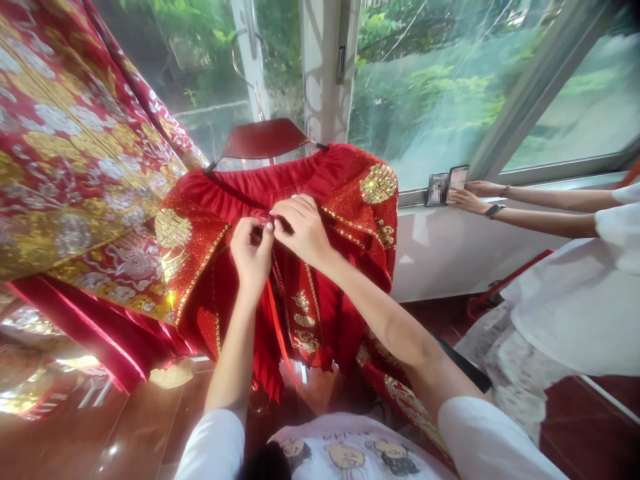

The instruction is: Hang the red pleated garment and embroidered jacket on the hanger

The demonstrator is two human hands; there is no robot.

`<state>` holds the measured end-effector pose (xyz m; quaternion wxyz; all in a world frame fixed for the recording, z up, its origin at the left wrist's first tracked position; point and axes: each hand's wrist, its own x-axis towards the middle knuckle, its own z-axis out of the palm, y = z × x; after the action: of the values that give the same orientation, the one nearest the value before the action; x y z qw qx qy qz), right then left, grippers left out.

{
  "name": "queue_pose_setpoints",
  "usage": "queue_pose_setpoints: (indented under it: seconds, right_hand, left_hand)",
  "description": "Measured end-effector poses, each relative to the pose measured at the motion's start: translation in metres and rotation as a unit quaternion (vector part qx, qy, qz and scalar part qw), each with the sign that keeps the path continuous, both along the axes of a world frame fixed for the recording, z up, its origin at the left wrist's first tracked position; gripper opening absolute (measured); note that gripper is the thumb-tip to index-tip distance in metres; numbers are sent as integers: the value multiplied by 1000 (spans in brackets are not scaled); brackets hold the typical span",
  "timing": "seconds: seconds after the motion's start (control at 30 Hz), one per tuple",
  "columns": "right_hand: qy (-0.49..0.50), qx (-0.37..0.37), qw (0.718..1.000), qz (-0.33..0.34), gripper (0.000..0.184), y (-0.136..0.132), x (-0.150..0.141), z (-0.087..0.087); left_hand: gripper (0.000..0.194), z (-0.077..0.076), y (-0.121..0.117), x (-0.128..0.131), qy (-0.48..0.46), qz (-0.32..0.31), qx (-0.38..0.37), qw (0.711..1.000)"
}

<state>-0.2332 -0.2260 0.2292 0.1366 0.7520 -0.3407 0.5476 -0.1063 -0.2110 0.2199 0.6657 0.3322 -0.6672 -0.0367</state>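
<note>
A red skirt with gold embroidery (345, 220) hangs from a red hanger (265, 139) in front of the window. My left hand (251, 252) and my right hand (303, 230) meet at the skirt's gathered waistband (250, 190). Both have their fingers pinched on the waistband fabric near a thin red ribbon (277, 320) that hangs down below them. What exactly sits between the fingertips is too small to make out.
A large red and gold brocade garment (70, 167) hangs at the left. At the right, another person in white holds two phones (449, 184) on the window sill (525, 190). The glossy red-brown floor (100, 427) lies below.
</note>
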Motion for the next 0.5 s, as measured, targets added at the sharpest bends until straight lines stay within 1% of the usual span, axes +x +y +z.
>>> queue_pose_setpoints:
  seconds: [0.07,0.1,0.17,0.33,0.43,0.5]
  right_hand:
    - [-28,1,999,17,31,-1,-1,0]
    - [-33,0,999,28,29,0,-3,1]
    - [-24,4,999,48,18,4,-6,4]
    - [0,31,997,75,17,7,-12,10]
    - [25,22,997,73,20,6,-13,12]
    - [44,14,997,55,20,6,-13,13]
  left_hand:
    - [5,-3,-1,-1,11,2,2,1000]
    - [5,-4,-2,-1,12,4,4,1000]
    - [6,-5,-2,0,6,4,7,1000]
    - [8,-3,-2,2,-13,3,-7,1000]
    - [9,-4,-2,2,1,-4,3,1000]
    - [8,-5,-2,0,7,-6,4,1000]
